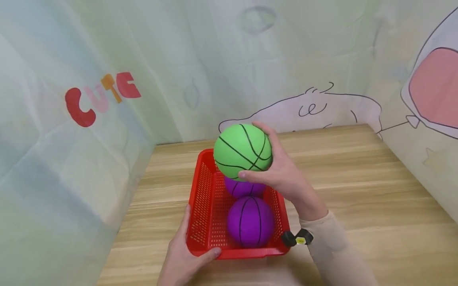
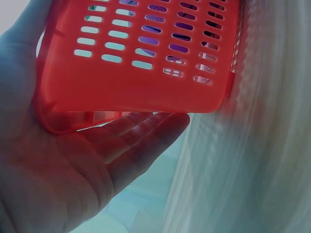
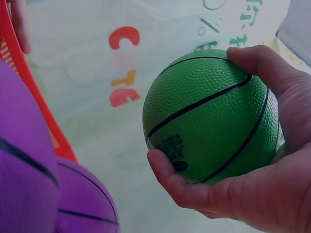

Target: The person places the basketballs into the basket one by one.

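Note:
A green toy basketball (image 1: pixel 241 151) with black lines is held up over the red basket (image 1: pixel 202 198). My right hand (image 1: pixel 284 171) grips it from the right side; in the right wrist view the fingers and thumb wrap round the green ball (image 3: pixel 209 116). Two purple basketballs sit in the basket: the near one (image 1: pixel 250 222) in full view, the far one (image 1: pixel 245 188) partly hidden behind the green ball. At the basket's near left corner, my left hand (image 1: pixel 184 252) holds the rim, thumb on the front edge. The left wrist view shows its fingers along the perforated basket wall (image 2: pixel 131 87).
The basket stands on a wood-grain table (image 1: pixel 343 171). Behind and to the left hangs a pale printed cloth (image 1: pixel 171 67) with coloured letters, and its drawings continue on the right. A black device (image 1: pixel 298 238) is strapped at the right wrist.

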